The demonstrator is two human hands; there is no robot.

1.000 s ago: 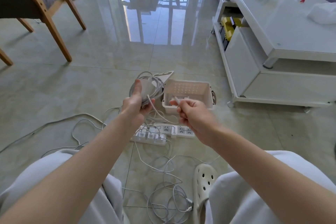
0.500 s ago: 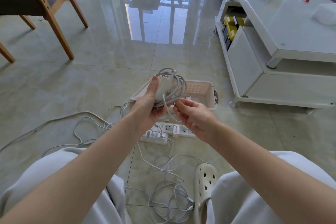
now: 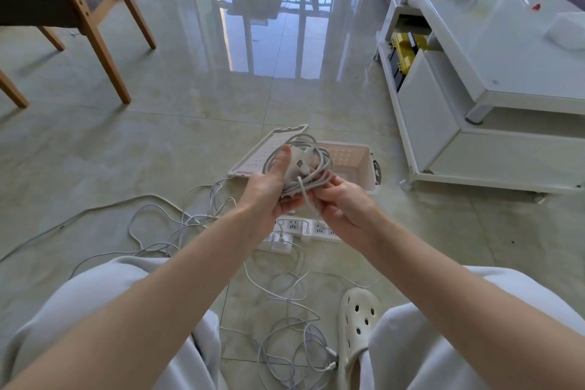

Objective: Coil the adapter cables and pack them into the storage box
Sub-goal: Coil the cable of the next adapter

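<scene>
At far left a wooden chair [image 3: 104,51] stands on the tiled floor [image 3: 190,123], with loose cables [image 3: 190,222] sprawled nearer in. The left hand [image 3: 269,193] has its grip closed around the coiled adapter cable [image 3: 316,168], thumb pressed over the loops and the white adapter. The right hand [image 3: 348,209] pinches the cable's free tail just under the coil. The bundle is held in the air in front of the open storage box [image 3: 368,168], whose lid [image 3: 253,161] lies at its left side. A white desk [image 3: 506,51] stands at far right.
</scene>
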